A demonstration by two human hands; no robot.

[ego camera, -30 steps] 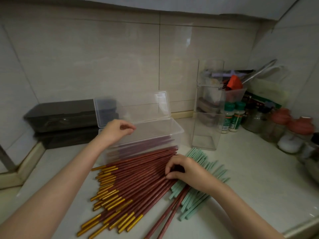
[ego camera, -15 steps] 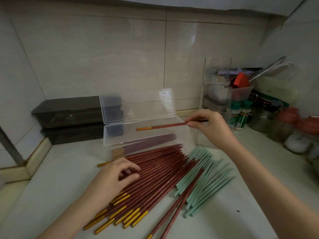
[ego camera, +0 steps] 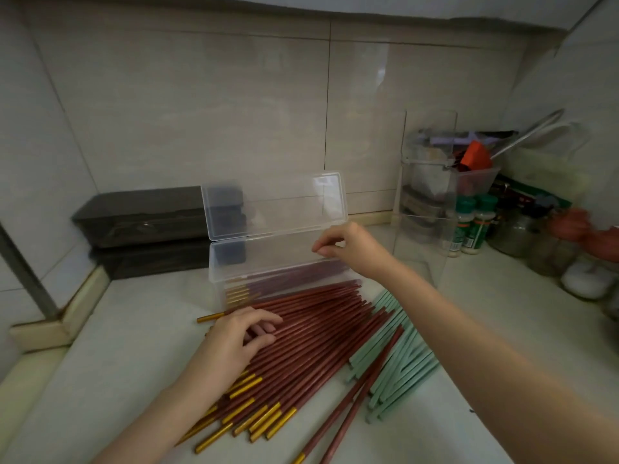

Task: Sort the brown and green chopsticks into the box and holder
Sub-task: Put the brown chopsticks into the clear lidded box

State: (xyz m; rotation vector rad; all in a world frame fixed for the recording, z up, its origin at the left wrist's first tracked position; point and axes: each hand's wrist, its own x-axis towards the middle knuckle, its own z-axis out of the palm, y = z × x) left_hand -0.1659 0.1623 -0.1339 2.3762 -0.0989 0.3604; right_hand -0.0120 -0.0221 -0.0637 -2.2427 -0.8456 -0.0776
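Head view, looking down on a pale counter (ego camera: pixel 110 363) with two hands at work.

The left hand (ego camera: pixel 234 343) lies on the heap of brown chopsticks (ego camera: pixel 318 333), fingers curled down onto the shafts and thumb pinching against them. These chopsticks fan out from just in front of the box toward the near edge, gold ends pointing near-left. Two stray brown sticks (ego camera: pixel 365 386) lie apart from the heap, crossing over the green chopsticks (ego camera: pixel 405 356), which lie in one loose pile just to the right of the brown ones. Both heaps overlap too tightly for an exact count: perhaps thirty-odd brown and around fifteen green.

One clear box (ego camera: pixel 268 262) stands behind the brown heap with its lid (ego camera: pixel 274 205) tipped up and back. A small layer of brown chopsticks already lies inside it, gold tips at the left end. The right hand (ego camera: pixel 348 249) hovers over the box's right end, fingers loosely bent downward with nothing visible between them.

One tall clear holder (ego camera: pixel 425 229) stands to the right of the box, with no chopsticks in it.

Two dark trays (ego camera: pixel 140 216) are stacked behind the box on the left. Two green-capped bottles (ego camera: pixel 469 226) and two blurred red-lidded jars (ego camera: pixel 569 226) stand past the holder.
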